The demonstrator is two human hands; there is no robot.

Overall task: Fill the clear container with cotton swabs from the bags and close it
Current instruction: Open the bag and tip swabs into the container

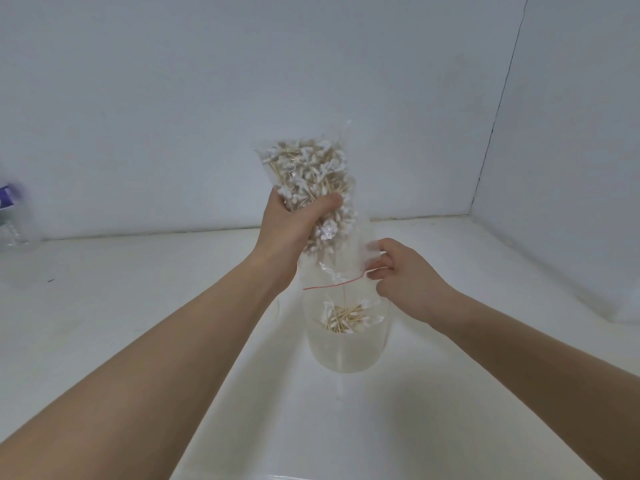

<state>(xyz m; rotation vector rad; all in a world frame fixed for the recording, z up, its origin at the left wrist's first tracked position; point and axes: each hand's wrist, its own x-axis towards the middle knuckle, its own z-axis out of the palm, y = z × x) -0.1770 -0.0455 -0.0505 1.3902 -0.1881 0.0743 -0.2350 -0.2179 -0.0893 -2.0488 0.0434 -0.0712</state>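
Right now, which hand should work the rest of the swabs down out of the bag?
Left. The left hand already grips the bag around the bulk of the swabs, above the container, so it can probably squeeze them down. The right hand only pinches the bag's mouth over the opening.

Your left hand (pixel 291 223) covers the middle of the bag (pixel 311 174), so you cannot see how the cotton swabs (pixel 304 161) lie under your fingers. The clear container (pixel 346 341) blends into the white desk (pixel 138 306), its rim hard to trace behind the bag's mouth. At the left edge a blurred purple-and-clear object (pixel 10 216) is cut off and cannot be identified.
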